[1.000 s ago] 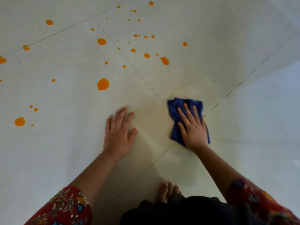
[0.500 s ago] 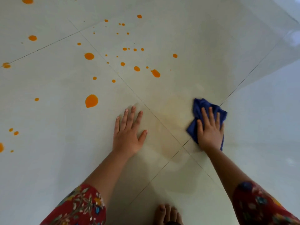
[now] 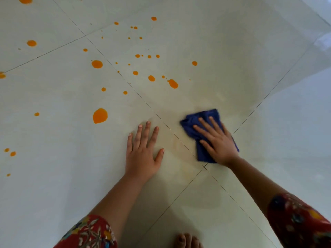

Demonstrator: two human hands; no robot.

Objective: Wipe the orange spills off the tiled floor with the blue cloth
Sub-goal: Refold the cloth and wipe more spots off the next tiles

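The right hand [image 3: 218,142] lies flat on the cloth [image 3: 203,153] and presses it down on the floor [image 3: 53,176]. Its fingers are straight and spread apart, not curled round the cloth. The cloth is dark blue and crumpled. It sticks out past the fingertips and on both sides of the hand. Its far edge looks blurry.

The cloth sits just past the corner [image 3: 204,167] where 4 tiles meet. Its near left tip touches 1 of the thin tile lines.

The left hand [image 3: 141,154] lies flat on bare floor, on the next tile to the left. It is near the cloth but does not touch it. Its fingers are straight and apart, and the thumb points out toward the cloth. It holds nothing.

Many orange spills [image 3: 97,64] dot the tiles farther out and to the left. Most are small round spots. The big blob [image 3: 100,115] lies near the left hand, a little past its fingertips and to the left. A long spot [image 3: 172,83] is the closest to the cloth, but still well apart from it. The floor around the cloth and between the hands has a pale yellow stain [image 3: 179,145].

Both arms wear red sleeves [image 3: 89,233] with flowers. Bare toes [image 3: 187,240] show on the floor closest to the person.
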